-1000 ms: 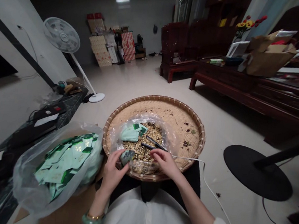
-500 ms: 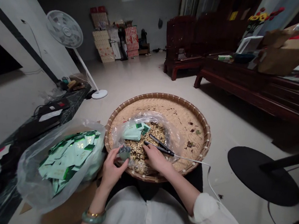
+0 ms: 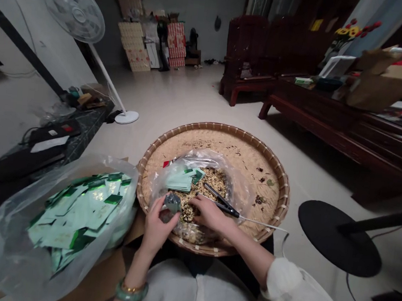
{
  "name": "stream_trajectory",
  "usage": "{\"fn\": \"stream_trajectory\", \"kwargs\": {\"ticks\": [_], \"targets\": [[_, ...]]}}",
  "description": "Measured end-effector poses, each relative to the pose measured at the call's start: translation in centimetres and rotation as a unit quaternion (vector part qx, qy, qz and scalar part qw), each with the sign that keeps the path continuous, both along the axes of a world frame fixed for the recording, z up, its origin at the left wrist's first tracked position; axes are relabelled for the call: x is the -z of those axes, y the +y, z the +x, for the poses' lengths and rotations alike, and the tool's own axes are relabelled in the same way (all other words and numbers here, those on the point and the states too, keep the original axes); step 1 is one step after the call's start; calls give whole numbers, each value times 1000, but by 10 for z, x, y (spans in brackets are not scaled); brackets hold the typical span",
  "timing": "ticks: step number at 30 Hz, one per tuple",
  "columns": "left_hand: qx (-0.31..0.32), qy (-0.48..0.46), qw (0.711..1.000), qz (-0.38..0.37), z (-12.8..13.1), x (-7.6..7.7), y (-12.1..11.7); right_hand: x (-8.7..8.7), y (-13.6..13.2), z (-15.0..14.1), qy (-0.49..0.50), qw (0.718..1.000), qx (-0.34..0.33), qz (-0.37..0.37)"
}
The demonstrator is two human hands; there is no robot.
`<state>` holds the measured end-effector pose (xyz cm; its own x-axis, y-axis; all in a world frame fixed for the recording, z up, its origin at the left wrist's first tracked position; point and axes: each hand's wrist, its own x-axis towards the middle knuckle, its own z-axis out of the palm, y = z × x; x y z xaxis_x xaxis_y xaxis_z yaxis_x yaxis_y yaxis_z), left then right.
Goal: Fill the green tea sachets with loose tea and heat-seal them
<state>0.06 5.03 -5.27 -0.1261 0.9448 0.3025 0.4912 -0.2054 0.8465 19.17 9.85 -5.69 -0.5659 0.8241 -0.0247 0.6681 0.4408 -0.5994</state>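
Note:
My left hand [image 3: 160, 223] grips a small grey-green sachet [image 3: 173, 202] upright between thumb and fingers, above the near left part of a clear plastic bag [image 3: 242, 188]. My right hand [image 3: 210, 214] has its curled fingers down in the loose dried mix [image 3: 216, 177] of pale and dark bits in that bag; the fingertips are partly hidden. Beside this hand, a black hair straightener [image 3: 229, 207] lies on the mix with its plates apart. A stack of pale green sachets [image 3: 179, 182] rests at the mix's left side. Everything sits in a round woven bamboo tray [image 3: 258, 154].
To the left, a large plastic bag [image 3: 8, 235] holds many green sachets [image 3: 83, 210]. A white cord [image 3: 265, 225] runs right from the straightener. A black round stand base [image 3: 339, 238] is on the floor at right. Farther off stand a white fan [image 3: 79, 13] and a dark wooden table [image 3: 319, 115].
My right hand has reached left and down into the mix from beside the straightener. My left hand keeps hold of the sachet, now more upright. The camera view has shifted somewhat.

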Motion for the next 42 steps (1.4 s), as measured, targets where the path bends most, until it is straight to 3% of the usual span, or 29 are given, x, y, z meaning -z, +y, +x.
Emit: {"fn": "stream_trajectory", "kwargs": {"ticks": [7,11,15,19,22,28,30,31,32,34,42], "targets": [[23,-3,1000,-10,-6,3,10,9,9,4,95,992,64,-54],[30,-8,999,-8,-9,5,11,14,11,7,213,956,126,-158],[32,-15,999,-10,-9,6,14,11,13,8,340,873,188,-295],[43,-5,999,-15,-9,5,19,-3,13,9,389,800,211,-404],[50,22,998,-10,-8,3,23,-15,13,9,440,747,210,-452],[53,46,997,-4,-8,6,29,-30,10,5,588,576,229,-520],[55,48,997,-8,-8,8,30,-33,7,3,620,541,226,-521],[55,50,997,-8,-8,9,30,-35,5,2,628,537,226,-516],[55,53,997,-9,-8,9,30,-37,3,3,630,545,226,-505],[56,58,997,-7,-7,10,31,-42,1,4,615,589,223,-475],[75,90,993,13,8,4,31,-71,9,21,401,843,187,-304]]}}
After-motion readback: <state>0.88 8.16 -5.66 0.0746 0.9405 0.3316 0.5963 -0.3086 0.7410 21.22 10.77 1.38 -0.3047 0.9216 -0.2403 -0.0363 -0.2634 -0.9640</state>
